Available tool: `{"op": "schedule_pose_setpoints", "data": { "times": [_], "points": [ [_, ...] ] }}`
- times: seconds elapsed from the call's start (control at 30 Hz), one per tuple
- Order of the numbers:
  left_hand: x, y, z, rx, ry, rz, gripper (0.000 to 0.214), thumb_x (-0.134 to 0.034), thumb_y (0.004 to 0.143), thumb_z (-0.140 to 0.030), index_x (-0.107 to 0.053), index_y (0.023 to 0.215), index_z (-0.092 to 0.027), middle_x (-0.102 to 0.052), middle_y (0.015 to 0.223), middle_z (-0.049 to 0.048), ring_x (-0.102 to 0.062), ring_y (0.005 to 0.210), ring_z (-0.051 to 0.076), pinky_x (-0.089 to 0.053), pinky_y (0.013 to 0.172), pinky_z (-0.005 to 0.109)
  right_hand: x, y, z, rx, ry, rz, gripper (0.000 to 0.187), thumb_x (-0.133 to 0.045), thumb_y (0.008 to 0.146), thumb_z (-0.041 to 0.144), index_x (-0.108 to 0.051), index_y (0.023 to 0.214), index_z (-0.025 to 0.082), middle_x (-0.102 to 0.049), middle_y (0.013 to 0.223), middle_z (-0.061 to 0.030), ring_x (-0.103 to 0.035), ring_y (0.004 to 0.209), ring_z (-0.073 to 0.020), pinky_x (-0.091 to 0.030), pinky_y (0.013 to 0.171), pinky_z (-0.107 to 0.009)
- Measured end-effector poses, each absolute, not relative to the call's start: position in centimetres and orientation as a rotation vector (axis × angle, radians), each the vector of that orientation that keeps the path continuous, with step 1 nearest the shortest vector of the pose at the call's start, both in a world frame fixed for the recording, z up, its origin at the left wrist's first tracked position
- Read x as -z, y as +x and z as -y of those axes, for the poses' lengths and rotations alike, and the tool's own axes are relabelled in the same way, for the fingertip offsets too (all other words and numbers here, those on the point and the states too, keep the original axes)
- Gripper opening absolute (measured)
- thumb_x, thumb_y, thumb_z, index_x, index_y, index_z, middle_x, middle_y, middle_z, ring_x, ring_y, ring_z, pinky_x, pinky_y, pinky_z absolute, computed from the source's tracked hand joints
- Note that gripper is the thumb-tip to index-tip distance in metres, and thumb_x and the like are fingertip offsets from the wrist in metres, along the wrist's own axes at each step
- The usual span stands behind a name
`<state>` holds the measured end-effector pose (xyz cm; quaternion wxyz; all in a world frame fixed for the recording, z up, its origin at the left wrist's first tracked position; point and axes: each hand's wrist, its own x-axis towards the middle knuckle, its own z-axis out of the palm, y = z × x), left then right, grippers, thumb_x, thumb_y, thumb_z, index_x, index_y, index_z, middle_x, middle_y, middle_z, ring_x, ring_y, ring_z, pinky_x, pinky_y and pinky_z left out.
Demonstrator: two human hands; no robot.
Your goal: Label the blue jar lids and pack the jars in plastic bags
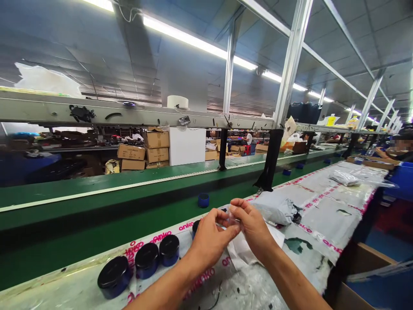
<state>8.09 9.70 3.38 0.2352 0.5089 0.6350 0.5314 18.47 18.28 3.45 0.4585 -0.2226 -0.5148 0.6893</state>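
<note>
My left hand and my right hand meet above the bench, thumbs and fingertips closed in a pinch. Between them is a small piece of clear plastic, mostly covered by my fingers, so its exact kind is hard to make out. To the left of my hands stand round black-topped containers with dark blue sides: one nearest, another and a third beyond it. One more black lid is partly hidden behind my left hand. A white sheet lies under my right hand.
A green conveyor belt runs behind the bench, carrying a blue container and several farther ones. Plastic bags lie beyond my right hand. A metal post rises at the bench edge. A person sits at far right.
</note>
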Motion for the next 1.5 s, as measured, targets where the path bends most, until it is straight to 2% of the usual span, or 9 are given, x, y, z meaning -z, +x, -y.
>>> {"op": "schedule_pose_setpoints", "data": {
  "times": [0.23, 0.37, 0.5, 0.6, 0.73, 0.97, 1.23, 1.37, 1.5],
  "points": [
    [-2.8, 6.9, -9.6, -1.764, 1.066, -1.544, 0.02, -0.07, 0.073, -0.031, -0.057, 0.081, -0.018, -0.063, 0.07, 0.0012, -0.059, 0.056, 0.013, -0.048, 0.053, 0.024, -3.1, 17.9, -17.0, -1.698, -0.556, 1.299, 0.048, -0.087, 0.064, 0.053, -0.063, 0.086, 0.018, -0.069, 0.083, -0.0028, -0.064, 0.077, -0.0177, -0.054, 0.07, -0.031],
    [-2.6, 6.4, -9.2, -1.824, 1.005, -1.485, 0.027, -0.075, 0.068, -0.035, -0.057, 0.079, -0.018, -0.062, 0.066, -0.0003, -0.058, 0.054, 0.013, -0.05, 0.052, 0.025, -3.4, 18.2, -16.5, -1.452, -0.788, 1.582, 0.047, -0.081, 0.065, 0.057, -0.068, 0.085, 0.017, -0.07, 0.082, -0.0053, -0.064, 0.076, -0.0197, -0.052, 0.065, -0.03],
    [-2.3, 6.2, -8.8, -1.841, 1.025, -1.46, 0.027, -0.076, 0.069, -0.034, -0.056, 0.077, -0.018, -0.06, 0.061, -0.0019, -0.054, 0.052, 0.011, -0.045, 0.05, 0.022, -3.7, 18.1, -16.0, -1.487, -0.831, 1.753, 0.04, -0.074, 0.07, 0.052, -0.071, 0.089, 0.017, -0.07, 0.082, -0.0047, -0.062, 0.073, -0.0182, -0.047, 0.06, -0.028],
    [-2.2, 6.0, -8.4, -1.837, 1.053, -1.458, 0.022, -0.075, 0.068, -0.029, -0.057, 0.076, -0.018, -0.061, 0.063, -0.0018, -0.054, 0.055, 0.011, -0.043, 0.051, 0.021, -3.7, 17.9, -16.0, -1.502, -0.783, 1.805, 0.031, -0.069, 0.074, 0.047, -0.07, 0.079, 0.017, -0.065, 0.073, -0.0016, -0.056, 0.069, -0.015, -0.043, 0.06, -0.026],
    [-2.5, 5.3, -7.8, -1.823, 1.097, -1.482, 0.016, -0.075, 0.066, -0.023, -0.062, 0.073, -0.016, -0.063, 0.065, -0.001, -0.054, 0.059, 0.01, -0.041, 0.054, 0.02, -3.6, 17.8, -16.0, -1.636, -0.751, 1.724, 0.03, -0.076, 0.07, 0.045, -0.066, 0.072, 0.017, -0.06, 0.071, 0.0006, -0.053, 0.068, -0.013, -0.043, 0.061, -0.025],
    [-3.2, 3.7, -7.1, -1.776, 0.992, -1.483, 0.023, -0.073, 0.067, -0.032, -0.063, 0.079, -0.016, -0.062, 0.061, -0.0008, -0.056, 0.055, 0.011, -0.041, 0.047, 0.019, -3.3, 18.1, -16.3, -1.983, -0.634, 1.462, 0.036, -0.084, 0.068, 0.045, -0.064, 0.08, 0.018, -0.063, 0.075, -0.0001, -0.058, 0.07, -0.0139, -0.049, 0.058, -0.025],
    [-3.5, 2.8, -7.1, -1.729, 0.921, -1.55, 0.025, -0.058, 0.071, -0.027, -0.068, 0.09, -0.015, -0.064, 0.069, 0.0029, -0.063, 0.063, 0.014, -0.054, 0.054, 0.024, -2.0, 15.3, -16.5, -1.579, -0.761, 1.412, 0.036, -0.079, 0.065, 0.044, -0.061, 0.083, 0.019, -0.062, 0.071, 0.0, -0.062, 0.066, -0.0175, -0.049, 0.05, -0.027],
    [-3.8, 1.6, -8.0, -1.749, 1.02, -1.769, 0.023, -0.066, 0.074, -0.034, -0.068, 0.088, -0.015, -0.068, 0.082, 0.0057, -0.065, 0.076, 0.018, -0.056, 0.062, 0.027, -1.7, 14.0, -16.7, -1.518, -0.689, 1.464, 0.042, -0.08, 0.065, 0.041, -0.065, 0.096, 0.018, -0.067, 0.08, -0.0025, -0.062, 0.074, -0.0191, -0.051, 0.058, -0.029],
    [-3.2, -0.1, -8.9, -1.696, 1.138, -2.021, 0.022, -0.066, 0.071, -0.016, -0.064, 0.093, -0.016, -0.063, 0.072, -0.0015, -0.06, 0.065, 0.014, -0.047, 0.058, 0.023, -1.2, 13.8, -17.5, -1.088, -0.677, 1.771, 0.031, -0.068, 0.08, 0.036, -0.068, 0.105, 0.017, -0.071, 0.084, -0.0043, -0.064, 0.075, -0.02, -0.051, 0.071, -0.034]
  ]
}}
